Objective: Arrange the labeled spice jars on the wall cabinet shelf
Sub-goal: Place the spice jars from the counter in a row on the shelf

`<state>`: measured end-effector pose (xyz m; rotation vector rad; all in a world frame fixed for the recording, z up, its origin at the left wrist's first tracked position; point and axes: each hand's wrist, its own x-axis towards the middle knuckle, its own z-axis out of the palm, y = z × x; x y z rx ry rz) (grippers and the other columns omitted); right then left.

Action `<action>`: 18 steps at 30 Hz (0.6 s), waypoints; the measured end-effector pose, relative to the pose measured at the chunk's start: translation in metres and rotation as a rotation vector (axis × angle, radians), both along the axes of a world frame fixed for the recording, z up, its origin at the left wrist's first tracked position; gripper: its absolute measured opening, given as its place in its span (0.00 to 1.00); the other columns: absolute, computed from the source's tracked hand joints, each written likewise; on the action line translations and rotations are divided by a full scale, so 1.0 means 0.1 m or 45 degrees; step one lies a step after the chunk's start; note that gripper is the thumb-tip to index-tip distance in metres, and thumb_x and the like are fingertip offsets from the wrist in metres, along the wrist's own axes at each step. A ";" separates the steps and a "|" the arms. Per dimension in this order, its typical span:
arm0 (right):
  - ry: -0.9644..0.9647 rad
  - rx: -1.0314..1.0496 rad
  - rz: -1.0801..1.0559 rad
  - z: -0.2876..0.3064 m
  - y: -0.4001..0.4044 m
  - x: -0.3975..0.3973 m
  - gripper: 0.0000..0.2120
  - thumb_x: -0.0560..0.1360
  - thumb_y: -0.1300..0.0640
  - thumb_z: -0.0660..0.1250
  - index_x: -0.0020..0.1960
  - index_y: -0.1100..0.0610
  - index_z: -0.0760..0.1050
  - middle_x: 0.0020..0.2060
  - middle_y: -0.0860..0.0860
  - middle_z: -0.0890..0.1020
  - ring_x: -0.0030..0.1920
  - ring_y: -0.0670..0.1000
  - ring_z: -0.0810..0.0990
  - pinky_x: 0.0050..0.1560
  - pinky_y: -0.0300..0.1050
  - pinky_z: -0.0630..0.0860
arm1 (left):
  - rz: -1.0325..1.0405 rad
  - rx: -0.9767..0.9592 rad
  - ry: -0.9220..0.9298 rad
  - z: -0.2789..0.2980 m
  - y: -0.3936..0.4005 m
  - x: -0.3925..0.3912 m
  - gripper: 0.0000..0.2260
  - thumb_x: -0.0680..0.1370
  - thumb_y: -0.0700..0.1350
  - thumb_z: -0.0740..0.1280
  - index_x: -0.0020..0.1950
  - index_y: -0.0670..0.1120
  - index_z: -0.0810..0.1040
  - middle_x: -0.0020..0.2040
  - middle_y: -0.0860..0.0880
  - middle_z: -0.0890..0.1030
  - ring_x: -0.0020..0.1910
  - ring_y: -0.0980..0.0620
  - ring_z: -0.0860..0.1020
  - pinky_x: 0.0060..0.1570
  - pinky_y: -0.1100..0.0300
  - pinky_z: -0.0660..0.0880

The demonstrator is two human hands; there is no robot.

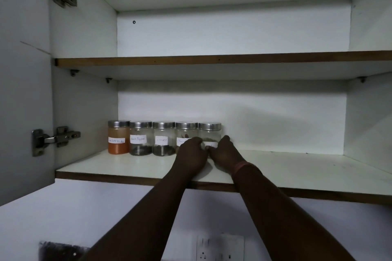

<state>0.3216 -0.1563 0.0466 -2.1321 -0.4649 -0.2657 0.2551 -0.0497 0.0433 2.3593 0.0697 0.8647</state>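
Five steel-lidded jars line the far left of the lower shelf point(127, 165): orange powder jar point(118, 137), black pepper jar point(140, 139), cloves jar point(163, 139), fourth jar point(185, 133), fifth jar point(210, 132). Left hand point(192, 154) and right hand point(224, 151) clasp the rightmost.

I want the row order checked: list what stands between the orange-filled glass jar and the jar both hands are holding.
Head view: three steel-lidded clear glass jars, black pepper jar, cloves jar, then one whose label the left hand partly covers.
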 end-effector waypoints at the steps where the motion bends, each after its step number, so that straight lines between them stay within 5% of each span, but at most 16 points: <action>1: -0.027 0.009 -0.013 0.01 -0.01 -0.07 0.32 0.79 0.51 0.70 0.74 0.67 0.61 0.70 0.66 0.71 0.71 0.64 0.73 0.69 0.53 0.73 | 0.010 0.008 -0.030 0.00 -0.02 -0.04 0.07 0.79 0.38 0.62 0.46 0.37 0.78 0.50 0.36 0.83 0.54 0.38 0.80 0.49 0.54 0.72; 6: -0.245 -0.009 0.002 -0.07 -0.08 -0.50 0.23 0.81 0.55 0.65 0.73 0.63 0.67 0.68 0.64 0.71 0.70 0.64 0.73 0.69 0.54 0.72 | 0.070 -0.034 -0.130 -0.08 -0.12 -0.23 0.13 0.80 0.41 0.62 0.56 0.37 0.83 0.56 0.40 0.84 0.59 0.43 0.81 0.59 0.53 0.74; 10: -0.468 0.251 0.063 -0.23 -0.26 -0.90 0.12 0.81 0.60 0.64 0.63 0.58 0.77 0.60 0.56 0.78 0.62 0.54 0.78 0.56 0.38 0.70 | -0.015 -0.290 -0.381 -0.20 -0.34 -0.54 0.12 0.79 0.40 0.63 0.58 0.44 0.84 0.54 0.49 0.86 0.55 0.51 0.83 0.57 0.52 0.79; 15: -0.906 0.471 0.006 -0.92 -0.49 -1.33 0.09 0.78 0.64 0.63 0.57 0.60 0.77 0.54 0.54 0.79 0.57 0.55 0.78 0.60 0.46 0.74 | -0.074 -0.265 -0.683 -0.87 -0.61 -1.05 0.16 0.78 0.36 0.59 0.58 0.47 0.82 0.51 0.52 0.85 0.53 0.55 0.83 0.53 0.53 0.81; 18: -0.854 0.401 0.012 -1.65 -0.55 -1.57 0.09 0.78 0.64 0.62 0.57 0.60 0.76 0.56 0.54 0.78 0.58 0.55 0.76 0.63 0.36 0.69 | -0.046 -0.329 -0.574 -1.54 -0.71 -1.30 0.17 0.77 0.34 0.58 0.57 0.46 0.82 0.52 0.51 0.84 0.53 0.54 0.83 0.52 0.48 0.81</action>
